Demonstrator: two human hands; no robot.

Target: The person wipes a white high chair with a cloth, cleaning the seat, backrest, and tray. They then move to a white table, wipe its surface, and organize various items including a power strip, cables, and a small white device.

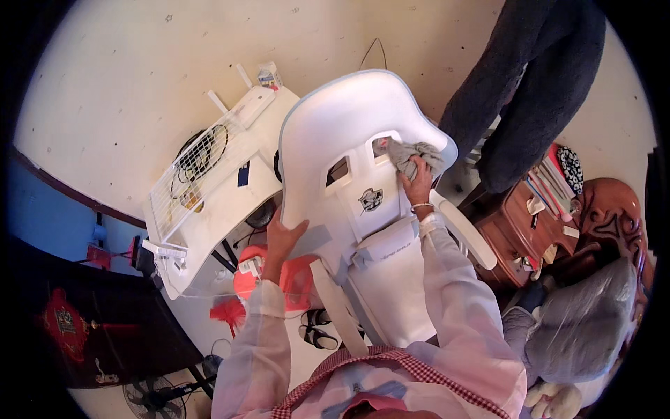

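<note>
Before me stands a white gaming chair with pale blue trim, its backrest facing up toward my view. A dark emblem marks the middle of the backrest, below two cut-out openings. My right hand presses a bunched grey cloth against the backrest beside the right opening. With thumb spread from the fingers, my left hand rests at the left lower edge of the backrest; its fingertips are partly hidden. The seat and two armrests extend toward my body.
To the left is a white desk with a wire grid rack, coiled cables and a white router. Dark fuzzy clothing hangs at upper right, above a wooden cabinet. Sandals lie on the floor; a fan stands lower left.
</note>
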